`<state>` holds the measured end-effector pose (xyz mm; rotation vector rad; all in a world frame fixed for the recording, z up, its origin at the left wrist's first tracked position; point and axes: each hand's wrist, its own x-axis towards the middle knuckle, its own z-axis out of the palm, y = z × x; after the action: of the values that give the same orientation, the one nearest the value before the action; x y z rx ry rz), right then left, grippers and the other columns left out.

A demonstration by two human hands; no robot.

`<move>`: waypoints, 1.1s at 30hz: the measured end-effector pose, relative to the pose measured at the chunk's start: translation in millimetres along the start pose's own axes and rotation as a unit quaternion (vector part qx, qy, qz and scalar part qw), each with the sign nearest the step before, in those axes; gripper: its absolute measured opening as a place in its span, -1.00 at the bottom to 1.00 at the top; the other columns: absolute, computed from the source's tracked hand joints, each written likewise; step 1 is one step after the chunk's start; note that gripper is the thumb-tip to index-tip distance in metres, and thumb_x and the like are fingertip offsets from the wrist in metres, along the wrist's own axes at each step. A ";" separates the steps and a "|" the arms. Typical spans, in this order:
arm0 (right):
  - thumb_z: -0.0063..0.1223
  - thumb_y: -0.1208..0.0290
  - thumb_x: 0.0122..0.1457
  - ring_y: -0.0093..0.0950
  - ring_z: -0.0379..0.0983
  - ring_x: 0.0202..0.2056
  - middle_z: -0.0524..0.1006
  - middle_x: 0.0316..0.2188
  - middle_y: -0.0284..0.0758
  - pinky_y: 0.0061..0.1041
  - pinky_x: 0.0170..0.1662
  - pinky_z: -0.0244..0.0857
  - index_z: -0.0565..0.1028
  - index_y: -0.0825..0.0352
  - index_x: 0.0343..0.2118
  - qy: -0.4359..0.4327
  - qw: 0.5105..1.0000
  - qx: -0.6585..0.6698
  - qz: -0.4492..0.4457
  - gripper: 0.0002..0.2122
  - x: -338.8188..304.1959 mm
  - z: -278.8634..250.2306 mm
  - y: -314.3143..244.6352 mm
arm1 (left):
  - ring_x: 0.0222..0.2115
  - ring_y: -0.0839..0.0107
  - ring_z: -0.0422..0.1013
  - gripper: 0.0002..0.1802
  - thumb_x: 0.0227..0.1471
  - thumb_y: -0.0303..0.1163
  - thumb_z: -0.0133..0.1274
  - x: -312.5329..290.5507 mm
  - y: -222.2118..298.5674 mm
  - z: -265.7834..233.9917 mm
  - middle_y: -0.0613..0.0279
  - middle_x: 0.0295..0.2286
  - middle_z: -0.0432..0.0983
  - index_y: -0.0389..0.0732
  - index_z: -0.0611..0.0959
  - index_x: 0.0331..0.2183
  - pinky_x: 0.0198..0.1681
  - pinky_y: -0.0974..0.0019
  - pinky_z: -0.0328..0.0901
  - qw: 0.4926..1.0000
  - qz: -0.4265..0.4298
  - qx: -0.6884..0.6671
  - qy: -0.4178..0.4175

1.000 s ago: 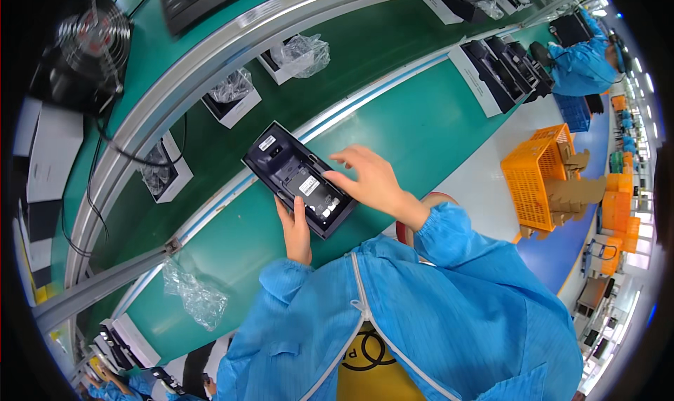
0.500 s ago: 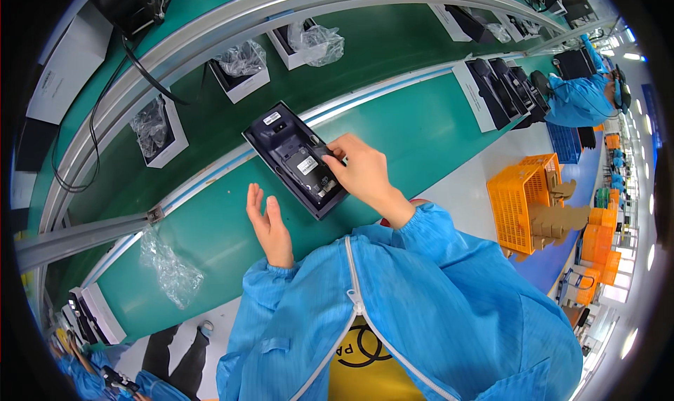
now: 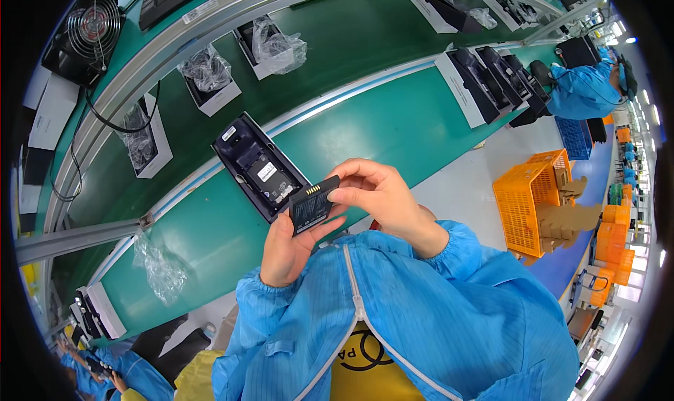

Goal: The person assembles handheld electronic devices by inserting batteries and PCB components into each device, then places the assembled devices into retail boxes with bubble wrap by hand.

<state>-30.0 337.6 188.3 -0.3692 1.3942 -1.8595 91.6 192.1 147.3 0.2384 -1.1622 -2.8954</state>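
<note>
A flat black battery (image 3: 309,208) with gold contacts along its top edge is held up in front of my chest. My right hand (image 3: 382,196) pinches its right side between thumb and fingers. At the lower left edge my left hand (image 3: 289,249) grips it too, the thumb on its face and the fingers behind. Beyond the hands, a black handheld device (image 3: 246,148) lies back up in an open box (image 3: 225,164) on the green bench. Its battery bay is exposed, with white labels inside. The hands and battery cover part of the box's near right corner.
Across the rail, white boxes (image 3: 160,154) hold crumpled plastic bags. A clear plastic bag (image 3: 158,268) lies on the bench at left. Boxed devices (image 3: 484,82) stand at far right, near a co-worker (image 3: 583,89). An orange crate (image 3: 519,204) holds cardboard pieces.
The battery has come out of the device area and is now up between both hands. My left hand, earlier empty and spread, has closed on it.
</note>
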 end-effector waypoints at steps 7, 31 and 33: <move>0.18 0.52 0.12 -0.56 0.51 -0.20 0.59 -0.23 -0.32 -0.52 -0.10 0.39 0.47 0.39 -0.06 0.003 0.949 -0.265 -0.173 -0.70 -7.5 -25.5 -19.7 | -0.16 0.10 0.48 -0.21 0.27 0.17 -0.53 -6.3 -10.1 -5.8 -0.20 -0.10 0.44 -0.33 0.24 0.17 -0.07 0.13 0.44 0.993 -0.105 0.034 -0.028; 0.15 0.49 -0.05 -0.37 0.58 -0.15 0.61 -0.24 -0.27 -0.46 -0.17 0.46 0.58 0.36 -0.21 -0.057 0.743 -0.564 -0.356 -0.72 -32.1 -20.7 32.2 | 0.15 0.19 0.22 -0.33 0.30 0.12 -0.50 -7.7 -58.8 4.0 -0.04 0.09 0.29 -0.24 0.34 0.09 0.19 0.11 0.20 0.974 -0.077 -0.194 0.093; 0.16 0.51 -0.04 -0.36 0.58 -0.15 0.61 -0.24 -0.26 -0.46 -0.17 0.47 0.58 0.37 -0.21 -0.056 0.748 -0.561 -0.351 -0.73 -31.1 -24.3 36.6 | 0.15 0.20 0.22 -0.34 0.31 0.10 -0.50 -5.6 -57.6 5.9 -0.05 0.09 0.29 -0.23 0.34 0.09 0.19 0.10 0.20 0.973 -0.087 -0.189 0.104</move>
<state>-10.0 372.7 152.8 -1.7713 2.3719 -1.1616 98.9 238.3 112.6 0.6416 -0.5704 -3.0656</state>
